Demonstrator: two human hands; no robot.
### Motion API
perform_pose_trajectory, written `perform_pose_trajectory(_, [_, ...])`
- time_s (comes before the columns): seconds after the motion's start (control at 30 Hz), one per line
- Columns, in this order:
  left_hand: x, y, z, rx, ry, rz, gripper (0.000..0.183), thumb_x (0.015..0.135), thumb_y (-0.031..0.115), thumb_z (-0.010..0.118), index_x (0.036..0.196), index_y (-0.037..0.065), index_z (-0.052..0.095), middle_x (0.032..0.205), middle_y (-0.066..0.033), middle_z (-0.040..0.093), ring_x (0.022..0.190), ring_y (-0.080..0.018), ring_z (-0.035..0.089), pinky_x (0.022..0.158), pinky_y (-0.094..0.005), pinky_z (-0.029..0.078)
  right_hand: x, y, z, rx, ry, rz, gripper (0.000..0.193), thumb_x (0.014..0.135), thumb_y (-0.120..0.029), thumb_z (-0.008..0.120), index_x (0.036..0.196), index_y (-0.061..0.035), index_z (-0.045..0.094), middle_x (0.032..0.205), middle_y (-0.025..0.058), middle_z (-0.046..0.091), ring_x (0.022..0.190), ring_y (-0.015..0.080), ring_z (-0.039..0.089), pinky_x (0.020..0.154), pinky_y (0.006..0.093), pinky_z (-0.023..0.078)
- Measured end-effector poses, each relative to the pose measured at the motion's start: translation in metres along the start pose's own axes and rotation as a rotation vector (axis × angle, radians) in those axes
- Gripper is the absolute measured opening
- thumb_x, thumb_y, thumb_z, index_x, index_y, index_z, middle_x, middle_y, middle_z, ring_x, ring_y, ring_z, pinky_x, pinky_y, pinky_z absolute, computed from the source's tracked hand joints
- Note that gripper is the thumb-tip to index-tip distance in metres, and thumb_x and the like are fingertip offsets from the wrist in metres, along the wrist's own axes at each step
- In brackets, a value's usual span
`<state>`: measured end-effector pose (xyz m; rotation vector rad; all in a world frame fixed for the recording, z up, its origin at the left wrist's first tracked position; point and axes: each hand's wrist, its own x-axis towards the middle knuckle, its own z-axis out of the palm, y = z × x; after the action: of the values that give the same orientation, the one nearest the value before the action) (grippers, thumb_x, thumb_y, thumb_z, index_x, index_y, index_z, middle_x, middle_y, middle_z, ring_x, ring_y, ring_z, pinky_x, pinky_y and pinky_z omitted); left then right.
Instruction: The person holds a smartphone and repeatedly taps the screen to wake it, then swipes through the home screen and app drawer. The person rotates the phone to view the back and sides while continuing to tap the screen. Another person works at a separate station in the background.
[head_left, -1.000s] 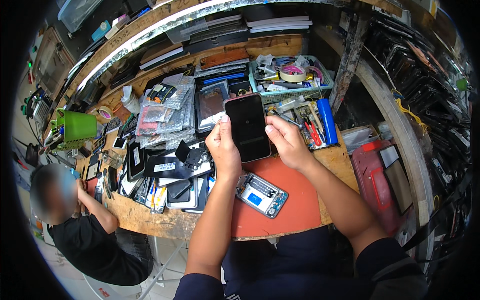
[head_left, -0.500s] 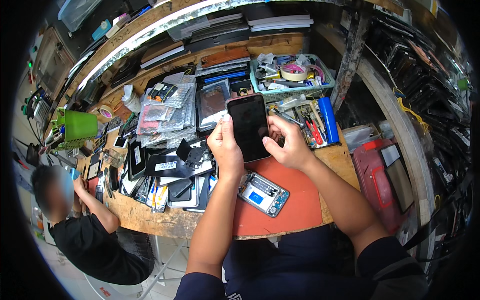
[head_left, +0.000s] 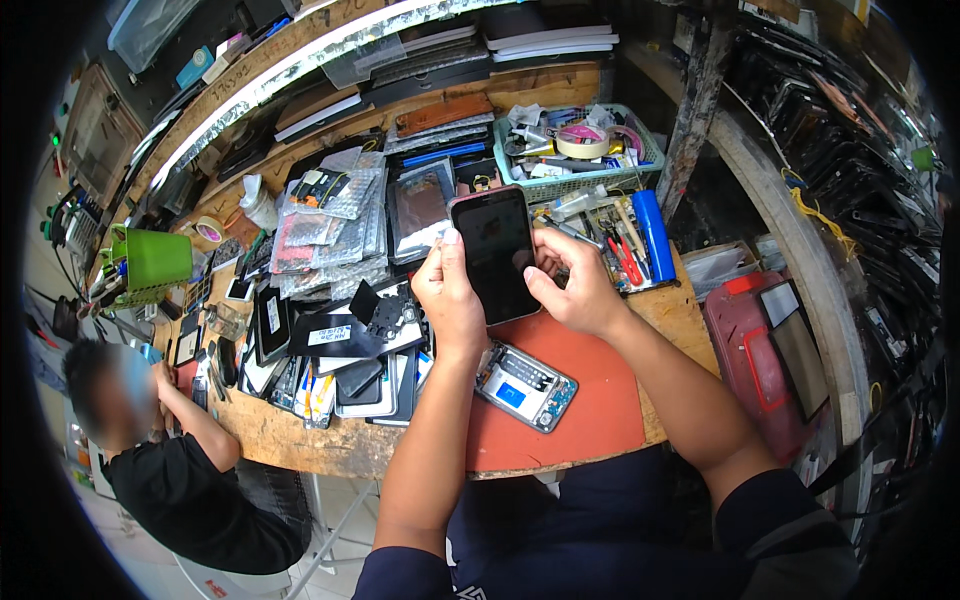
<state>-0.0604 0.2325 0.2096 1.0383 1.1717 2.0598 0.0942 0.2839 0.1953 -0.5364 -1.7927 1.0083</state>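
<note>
Between both hands I hold a smartphone [head_left: 497,265] upright above the bench, its dark screen facing me. My left hand [head_left: 450,300] is closed around its left edge, the thumb along the side. My right hand [head_left: 578,283] grips the right edge, with the thumb near the lower part of the screen. Below the phone lies an opened phone body [head_left: 527,386] with its inner parts, a blue patch and a bluish circuit board exposed. It rests on a reddish-orange mat [head_left: 600,400].
Bubble-wrapped packets [head_left: 335,215] and phone parts [head_left: 350,335] pile up at the left. Behind stands a pale green basket [head_left: 575,185] with tape and tubes. Hand tools and a blue cylinder [head_left: 655,238] lie at the right. A co-worker [head_left: 200,500] sits at the far left beside a green bin [head_left: 158,255].
Both hands keep their hold on the phone, with hardly any movement. A faint reflection or image now shows on the dark screen. The whole view has shifted slightly.
</note>
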Motion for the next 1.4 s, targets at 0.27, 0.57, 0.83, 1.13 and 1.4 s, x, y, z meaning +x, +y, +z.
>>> perform_pose_trajectory(0.27, [-0.006, -0.003, 0.007, 0.085, -0.041, 0.049, 0.039, 0.109, 0.024, 0.055, 0.077, 0.001, 0.058, 0.077, 0.0064, 0.046, 0.071, -0.0033, 0.035, 0.062, -0.0240, 0.029, 0.007, 0.001, -0.003, 0.064, 0.177, -0.059, 0.031, 0.089, -0.003, 0.066, 0.118, 0.0043, 0.062, 0.081, 0.0037, 0.067, 0.068, 0.0087, 0.061, 0.062, 0.0256, 0.051])
perform_pose_trajectory(0.57, [-0.005, -0.014, -0.003, 0.173, -0.088, 0.057, 0.035, 0.110, 0.026, 0.054, 0.102, -0.002, 0.072, 0.094, -0.0007, 0.069, 0.082, -0.0054, 0.058, 0.076, -0.0232, 0.048, 0.009, -0.005, -0.008, 0.039, 0.205, -0.049, 0.019, 0.090, -0.006, 0.067, 0.107, 0.0014, 0.064, 0.079, 0.0017, 0.066, 0.067, 0.0067, 0.059, 0.062, 0.0243, 0.049])
perform_pose_trajectory(0.83, [-0.011, 0.009, 0.018, 0.001, -0.020, -0.111, 0.037, 0.110, 0.028, 0.054, 0.082, 0.006, 0.063, 0.078, 0.0091, 0.052, 0.072, -0.0013, 0.040, 0.064, -0.0212, 0.034, 0.007, -0.012, -0.011, 0.079, 0.101, 0.022, 0.028, 0.091, -0.007, 0.069, 0.115, 0.0030, 0.058, 0.087, 0.0009, 0.062, 0.077, 0.0059, 0.056, 0.070, 0.0235, 0.047])
perform_pose_trajectory(1.13, [-0.013, 0.018, 0.020, -0.080, -0.020, -0.156, 0.030, 0.108, 0.026, 0.057, 0.087, 0.007, 0.066, 0.083, 0.0083, 0.056, 0.074, -0.0008, 0.043, 0.065, -0.0217, 0.036, 0.008, -0.007, -0.001, 0.116, 0.139, -0.049, 0.034, 0.088, -0.009, 0.072, 0.116, 0.0003, 0.055, 0.080, 0.0027, 0.065, 0.067, 0.0070, 0.058, 0.059, 0.0231, 0.046])
perform_pose_trajectory(1.4, [0.000, 0.008, -0.005, -0.235, -0.031, -0.159, 0.030, 0.107, 0.025, 0.054, 0.111, 0.000, 0.068, 0.110, -0.0083, 0.073, 0.098, -0.0141, 0.069, 0.089, -0.0290, 0.053, -0.004, -0.009, 0.003, 0.114, -0.109, 0.115, 0.053, 0.088, -0.004, 0.065, 0.138, 0.0041, 0.047, 0.100, 0.0061, 0.066, 0.086, 0.0090, 0.060, 0.075, 0.0263, 0.049])
